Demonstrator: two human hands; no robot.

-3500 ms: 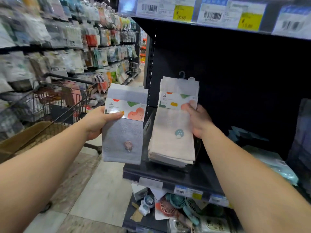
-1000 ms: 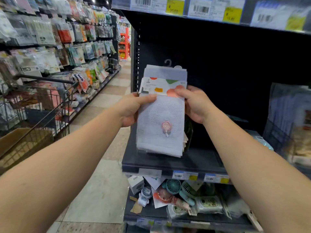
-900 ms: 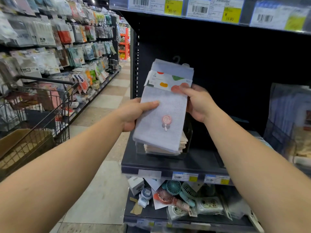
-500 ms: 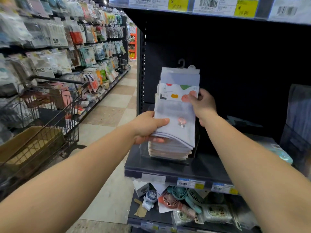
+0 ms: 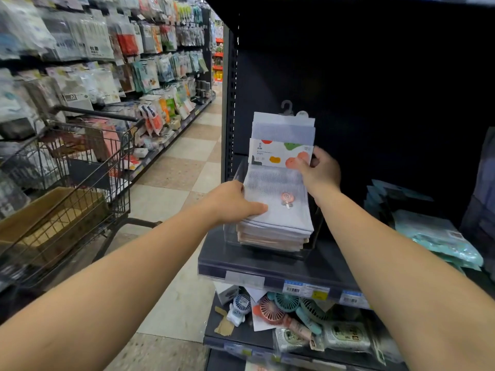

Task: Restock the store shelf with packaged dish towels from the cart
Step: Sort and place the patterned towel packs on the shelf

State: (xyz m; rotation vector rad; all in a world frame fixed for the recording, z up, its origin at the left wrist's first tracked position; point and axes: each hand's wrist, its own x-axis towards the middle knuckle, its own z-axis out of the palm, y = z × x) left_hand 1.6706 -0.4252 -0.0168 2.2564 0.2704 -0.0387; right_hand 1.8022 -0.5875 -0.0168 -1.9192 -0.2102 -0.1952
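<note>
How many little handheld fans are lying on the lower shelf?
3 show clearly: a white-blue fan at the left, an orange fan beside it, and a teal fan behind. More teal ones to the right may be partly hidden.

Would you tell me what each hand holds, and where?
Both hold the top towel pack: left hand at its lower left edge, right hand at the label's right edge.

The folded pale lavender-grey dish towel at the front of the stack (image 5: 278, 207) bears a small pink-and-white swirl lollipop motif, and a white paper band across it is printed with orange, green and yellow blobs. Beneath it lie what look like beige and peach towels. The black metal store shelf (image 5: 270, 263) carries blue-and-yellow price tags. The dark wire shopping cart (image 5: 80, 167) holds a brown cardboard box. Mint-green packets sit at right.
</note>
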